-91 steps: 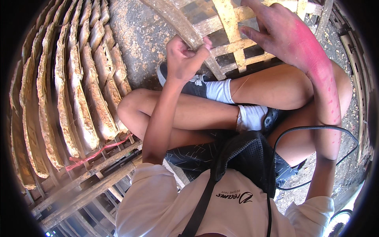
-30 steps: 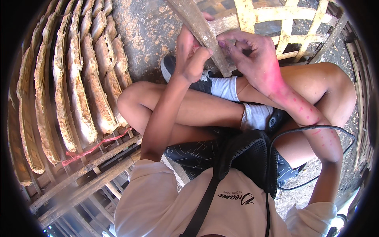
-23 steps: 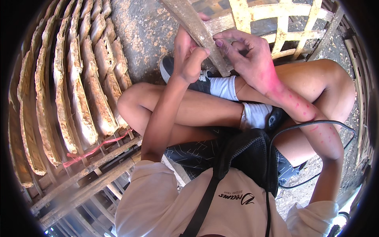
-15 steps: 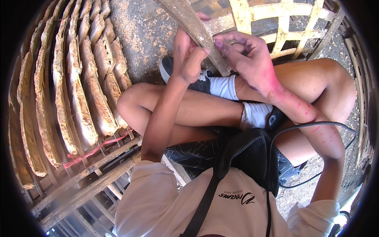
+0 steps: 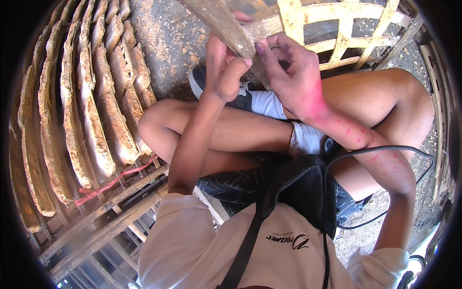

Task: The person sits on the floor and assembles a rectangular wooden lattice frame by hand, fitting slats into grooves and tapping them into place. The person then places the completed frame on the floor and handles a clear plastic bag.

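A weathered wooden post (image 5: 222, 24) slants in from the top, joined to a lattice frame of pale slats (image 5: 331, 13). My left hand (image 5: 224, 72) wraps round the post from its left side, with the thumb near its lower part and fingertips showing beyond its far edge. On the other side, my right hand (image 5: 292, 72) has thumb and index finger pinched together against the post, close to where a slat meets it. Whatever lies between those fingertips is too small to make out. Red marks spot my right wrist and forearm.
At left stands a stack of curved, rough-edged panels (image 5: 98, 115), with a pink cord (image 5: 115, 179) below them and wooden poles (image 5: 108, 216) nearer me. My crossed legs (image 5: 231, 126) lie under the frame. A black cable (image 5: 380, 148) loops at right, near more slats (image 5: 440, 120).
The post and both hands have shifted slightly left. My right hand has moved a little, its fingers still pinched at the post; the left keeps its hold.
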`<state>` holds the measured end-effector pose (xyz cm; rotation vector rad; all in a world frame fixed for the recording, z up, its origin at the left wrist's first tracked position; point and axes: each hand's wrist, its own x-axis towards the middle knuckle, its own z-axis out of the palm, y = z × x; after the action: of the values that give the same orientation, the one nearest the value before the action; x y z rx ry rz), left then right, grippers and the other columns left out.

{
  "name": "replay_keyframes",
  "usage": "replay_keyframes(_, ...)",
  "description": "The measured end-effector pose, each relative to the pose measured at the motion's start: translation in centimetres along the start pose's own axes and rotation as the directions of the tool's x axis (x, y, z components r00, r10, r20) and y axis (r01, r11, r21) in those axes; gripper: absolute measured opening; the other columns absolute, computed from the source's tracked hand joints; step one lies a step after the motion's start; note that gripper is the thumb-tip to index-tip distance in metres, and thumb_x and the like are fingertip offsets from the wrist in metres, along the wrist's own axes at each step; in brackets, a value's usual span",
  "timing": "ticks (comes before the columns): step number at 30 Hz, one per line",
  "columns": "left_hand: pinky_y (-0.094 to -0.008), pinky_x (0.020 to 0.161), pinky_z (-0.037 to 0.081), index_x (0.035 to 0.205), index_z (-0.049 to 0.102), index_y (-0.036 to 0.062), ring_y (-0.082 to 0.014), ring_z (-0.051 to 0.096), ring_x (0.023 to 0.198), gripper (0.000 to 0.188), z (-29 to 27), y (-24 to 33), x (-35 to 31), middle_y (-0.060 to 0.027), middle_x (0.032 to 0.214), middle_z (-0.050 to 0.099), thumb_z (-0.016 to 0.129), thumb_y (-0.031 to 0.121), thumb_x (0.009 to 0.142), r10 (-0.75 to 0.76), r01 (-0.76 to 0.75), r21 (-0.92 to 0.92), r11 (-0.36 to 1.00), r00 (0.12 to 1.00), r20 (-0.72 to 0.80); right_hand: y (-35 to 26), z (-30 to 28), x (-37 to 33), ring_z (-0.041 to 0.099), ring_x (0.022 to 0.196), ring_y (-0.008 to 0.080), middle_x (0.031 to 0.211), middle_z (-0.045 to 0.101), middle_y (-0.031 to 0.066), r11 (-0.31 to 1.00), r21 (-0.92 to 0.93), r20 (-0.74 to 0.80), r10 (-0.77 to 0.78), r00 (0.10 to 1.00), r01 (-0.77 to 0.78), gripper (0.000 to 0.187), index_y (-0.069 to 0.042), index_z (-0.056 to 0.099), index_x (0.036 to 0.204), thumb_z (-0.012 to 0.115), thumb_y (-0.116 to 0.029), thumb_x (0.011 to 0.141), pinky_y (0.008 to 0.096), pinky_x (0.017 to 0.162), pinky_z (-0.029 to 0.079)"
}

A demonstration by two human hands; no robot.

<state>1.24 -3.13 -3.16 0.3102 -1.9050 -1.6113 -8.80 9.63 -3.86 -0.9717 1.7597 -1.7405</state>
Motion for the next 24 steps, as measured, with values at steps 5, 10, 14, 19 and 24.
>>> replay_keyframes(5,-0.0343,0.1,0.049,0.14,0.045,-0.0058,-0.02,0.06,0.112,0.071,0.1,0.1,0.1,-0.0156,0.127,0.057,0.057,0.011,0.073,-0.001,0.002,-0.043,0.999,1.0,0.031,1.7,-0.2,0.7,0.059,0.05,0.0138,0.069,0.068,0.0157,0.906,-0.34,0.044,-0.252,0.967,0.251,0.014,0.0,0.063,0.105,0.064,-0.014,0.106,0.0325,0.052,0.048)
replay_keyframes(10,-0.0354,0.099,0.051,0.141,0.044,-0.0066,-0.0214,0.064,0.108,0.07,0.3,0.2,0.0,-0.0176,0.124,0.058,0.057,0.012,0.074,-0.005,0.005,-0.046,0.999,1.0,-0.003,0.7,-1.7,-0.1,0.068,0.062,0.0401,0.062,0.063,0.0169,0.928,-0.277,0.129,-0.221,0.967,0.249,0.018,-0.005,0.062,0.111,0.063,-0.017,0.097,0.0508,0.061,0.056)
replay_keyframes(14,-0.036,0.096,0.054,0.14,0.044,-0.0069,-0.0222,0.067,0.104,0.067,0.4,0.4,0.1,-0.0179,0.119,0.063,0.056,0.012,0.077,-0.018,0.019,-0.06,0.998,1.0,0.011,-0.1,-3.1,0.5,0.069,0.061,0.0379,0.066,0.066,0.0175,0.806,-0.491,0.277,-0.216,0.936,0.331,0.037,-0.006,0.071,0.125,0.065,-0.021,0.091,0.0483,0.063,0.058)
replay_keyframes(19,-0.0349,0.094,0.054,0.136,0.048,-0.0073,-0.0217,0.067,0.102,0.059,0.4,0.2,-0.1,-0.0183,0.108,0.07,0.054,0.013,0.081,-0.062,0.059,-0.066,0.996,0.998,-0.034,-2.4,-4.3,1.0,0.069,0.07,0.0423,0.07,0.066,0.0216,0.598,-0.678,0.416,-0.167,0.894,0.428,0.016,-0.003,0.068,0.086,0.069,-0.018,0.091,0.0514,0.067,0.057)
replay_keyframes(24,-0.0354,0.089,0.054,0.109,0.065,-0.0082,-0.0227,0.068,0.094,0.032,0.1,-0.2,0.1,-0.0174,0.1,0.072,0.054,0.009,0.084,-0.054,0.052,-0.055,0.997,0.998,-0.025,-3.0,-5.9,1.6,0.07,0.078,0.0417,0.077,0.069,0.02,0.637,-0.651,0.447,-0.116,0.887,0.412,0.013,-0.005,0.07,0.096,0.072,-0.017,0.091,0.0511,0.075,0.056)
